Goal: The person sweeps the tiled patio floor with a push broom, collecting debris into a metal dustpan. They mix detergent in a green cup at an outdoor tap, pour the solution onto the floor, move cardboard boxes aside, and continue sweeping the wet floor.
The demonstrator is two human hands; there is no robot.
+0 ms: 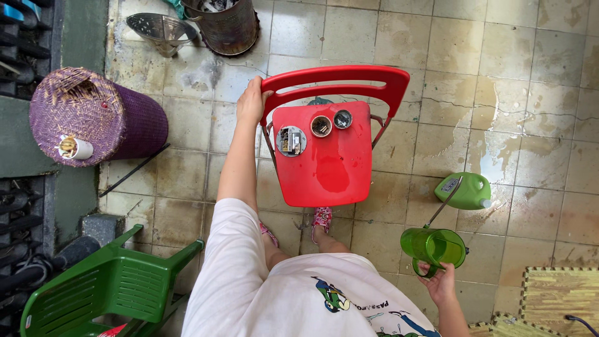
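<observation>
My left hand [251, 100] grips the left end of the backrest of a red plastic chair [324, 168] that stands in front of me. On its seat sit a round tin [291, 140] and two small cups [331, 122], with a wet patch nearer to me. My right hand [440, 279] holds a green transparent jug [433, 246] by its handle, low at my right side; a thin rod sticks up out of it.
A green plastic bottle [463, 190] lies on the wet tiled floor right of the chair. A purple woven basket [93, 115] lies at left, a green plastic chair [106, 284] at bottom left. A metal funnel [161, 31] and rusty can [226, 25] stand at top. A mat [558, 296] is at bottom right.
</observation>
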